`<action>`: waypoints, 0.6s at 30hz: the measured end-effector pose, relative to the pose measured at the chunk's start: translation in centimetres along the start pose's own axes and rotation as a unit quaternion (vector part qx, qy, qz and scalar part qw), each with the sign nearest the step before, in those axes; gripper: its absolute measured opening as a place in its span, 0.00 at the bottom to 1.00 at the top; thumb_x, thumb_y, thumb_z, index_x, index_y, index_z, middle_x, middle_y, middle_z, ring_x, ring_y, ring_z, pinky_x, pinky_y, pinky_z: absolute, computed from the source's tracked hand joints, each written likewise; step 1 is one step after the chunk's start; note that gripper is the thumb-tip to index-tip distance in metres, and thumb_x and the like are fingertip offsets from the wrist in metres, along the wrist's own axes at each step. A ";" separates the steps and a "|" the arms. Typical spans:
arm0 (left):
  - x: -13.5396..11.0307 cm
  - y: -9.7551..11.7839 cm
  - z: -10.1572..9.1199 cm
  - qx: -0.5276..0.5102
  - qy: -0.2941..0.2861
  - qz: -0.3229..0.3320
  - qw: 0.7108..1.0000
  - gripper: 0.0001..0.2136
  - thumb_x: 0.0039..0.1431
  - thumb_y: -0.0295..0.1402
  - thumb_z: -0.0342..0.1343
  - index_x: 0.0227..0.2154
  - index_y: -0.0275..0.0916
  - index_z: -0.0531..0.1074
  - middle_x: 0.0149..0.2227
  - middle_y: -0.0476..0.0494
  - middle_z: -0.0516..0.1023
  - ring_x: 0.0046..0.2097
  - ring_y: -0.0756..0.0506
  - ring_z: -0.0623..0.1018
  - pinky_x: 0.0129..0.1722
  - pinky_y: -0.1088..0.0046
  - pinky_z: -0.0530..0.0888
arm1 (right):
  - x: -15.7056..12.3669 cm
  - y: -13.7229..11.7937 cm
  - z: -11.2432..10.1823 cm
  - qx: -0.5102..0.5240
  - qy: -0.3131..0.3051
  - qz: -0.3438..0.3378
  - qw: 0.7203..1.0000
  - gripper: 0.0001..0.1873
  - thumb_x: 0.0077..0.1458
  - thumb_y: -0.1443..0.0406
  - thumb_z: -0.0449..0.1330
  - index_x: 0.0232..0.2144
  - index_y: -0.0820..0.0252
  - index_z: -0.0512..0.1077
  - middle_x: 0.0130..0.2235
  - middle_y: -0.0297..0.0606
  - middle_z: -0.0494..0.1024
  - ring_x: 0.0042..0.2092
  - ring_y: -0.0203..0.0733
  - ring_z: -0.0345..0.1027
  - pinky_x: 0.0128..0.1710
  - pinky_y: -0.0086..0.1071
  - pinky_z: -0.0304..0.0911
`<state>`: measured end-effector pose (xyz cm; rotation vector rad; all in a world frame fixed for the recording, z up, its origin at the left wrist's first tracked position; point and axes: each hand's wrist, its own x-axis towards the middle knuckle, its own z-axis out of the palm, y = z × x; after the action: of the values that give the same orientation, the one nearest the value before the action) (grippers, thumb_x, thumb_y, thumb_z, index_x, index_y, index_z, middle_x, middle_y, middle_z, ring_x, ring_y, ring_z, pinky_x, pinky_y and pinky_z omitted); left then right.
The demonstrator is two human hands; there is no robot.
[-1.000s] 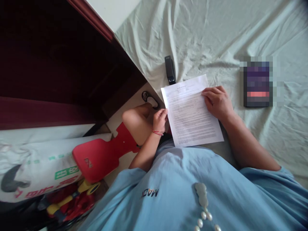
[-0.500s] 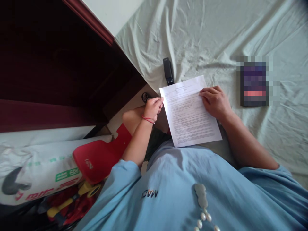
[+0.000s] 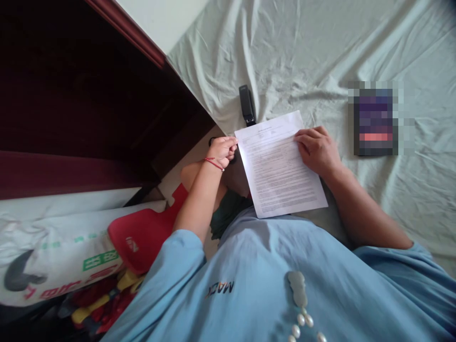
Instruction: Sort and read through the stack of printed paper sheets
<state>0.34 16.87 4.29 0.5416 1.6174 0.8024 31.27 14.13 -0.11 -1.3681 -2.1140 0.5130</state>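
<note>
A printed sheet of paper [image 3: 281,171] lies across my lap and the bed's edge, its lines of text facing up. My left hand [image 3: 225,149], with a red string bracelet on the wrist, pinches the sheet's upper left edge. On the right edge, near the upper corner, my right hand [image 3: 317,149] rests with its fingertips closed on the paper; the thumb is partly hidden. Just beyond the sheet's top left corner a black stapler [image 3: 247,104] lies on the bedsheet.
A pale green bedsheet [image 3: 302,57] spreads ahead and to the right, with a blurred-out dark device [image 3: 375,123] on it. Dark wooden furniture [image 3: 89,95] stands at the left. Below it are a red plastic piece [image 3: 142,237] and a white printed bag [image 3: 53,251].
My left hand has slid slightly up along the sheet's left edge. The right hand and the paper have barely moved.
</note>
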 end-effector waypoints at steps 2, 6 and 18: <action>-0.2 -0.1 -0.1 -0.011 -0.005 0.000 1.000 0.10 0.57 0.20 0.62 0.24 0.35 0.71 0.15 0.55 0.64 0.14 0.59 0.54 0.15 0.83 0.49 | 0.1 -0.1 -0.1 -0.003 -0.002 0.003 1.000 0.17 0.71 0.63 0.53 0.43 0.52 0.83 0.53 0.42 0.86 0.53 0.58 0.74 0.57 0.56 0.72; -0.7 0.2 -0.3 -0.010 -0.025 0.015 1.000 0.11 0.57 0.22 0.66 0.24 0.35 0.71 0.16 0.56 0.64 0.15 0.60 0.54 0.16 0.84 0.49 | 0.1 -0.2 -0.3 -0.007 -0.012 0.007 1.000 0.17 0.70 0.63 0.54 0.44 0.49 0.83 0.53 0.40 0.86 0.54 0.58 0.74 0.57 0.57 0.72; -0.5 0.2 1.1 -0.014 0.054 0.065 0.996 0.09 0.52 0.22 0.66 0.26 0.37 0.70 0.21 0.57 0.66 0.15 0.59 0.60 0.16 0.81 0.49 | 0.0 -0.1 0.0 0.006 -0.003 0.013 1.000 0.17 0.70 0.64 0.54 0.45 0.50 0.84 0.53 0.41 0.86 0.54 0.59 0.74 0.58 0.59 0.71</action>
<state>1.50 16.87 4.69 0.5962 1.6797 0.9644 31.18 14.11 0.01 -1.3918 -2.0975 0.5402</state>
